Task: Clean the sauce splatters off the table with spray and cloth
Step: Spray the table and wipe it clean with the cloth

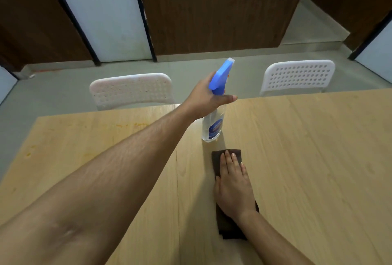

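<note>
Pressing flat on the brown cloth [228,218], your right hand [233,188] lies palm down with its fingers [230,162] straight and released, gripping nothing. The cloth is a long folded strip on the bench [307,158], running from near the bench's near edge away toward its far edge, roughly midway between the left and right edges; its far end shows beyond your fingertips and its near end shows behind your wrist.

Just beyond the cloth's far end stands the spray bottle [213,127], a clear body with a blue label and a blue trigger head. Its base appears to touch the bench, though this cannot be confirmed. The bottle leans slightly to the right. Your left hand [203,99] reaches across from the left and grasps the bottle at the neck, fingers wrapped round it below the trigger head, thumb laid across the front.

Orange sauce splatters [140,125] lie near the far edge of the bench toward its far left corner, with fainter orange spots [28,154] close to the left edge. Both are well apart from the cloth and the bottle.

Beyond the far edge stand two white perforated chairs [131,91], one left and one right [299,76], and behind them a grey floor, brown panelling and a white door [110,21] with a bolt.
</note>
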